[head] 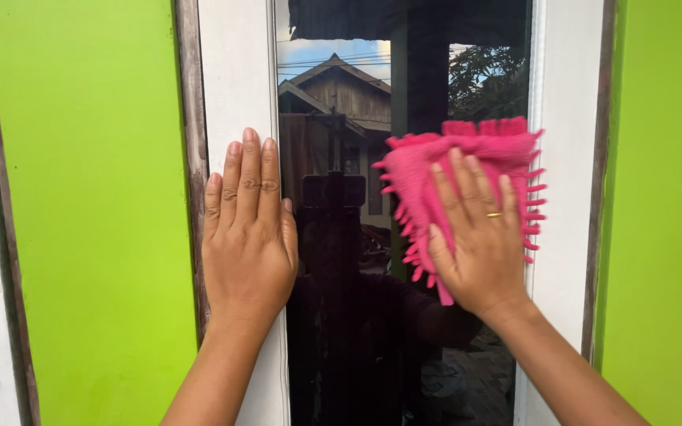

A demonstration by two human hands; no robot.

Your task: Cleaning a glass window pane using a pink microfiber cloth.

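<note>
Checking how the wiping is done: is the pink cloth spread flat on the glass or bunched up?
Mostly spread. The cloth lies flat on the glass under the open right hand, its fringe showing around the fingers.

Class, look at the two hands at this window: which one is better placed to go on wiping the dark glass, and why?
Probably the right hand: it presses the pink fringed cloth flat against the glass pane. The left hand lies empty on the white frame, beside the glass.

A dark window pane (357,315), set in a white frame (238,87) between bright green walls (88,221), bears a pink fringed cloth (428,170) pressed flat against its right side; the left frame post takes a flat palm.
</note>
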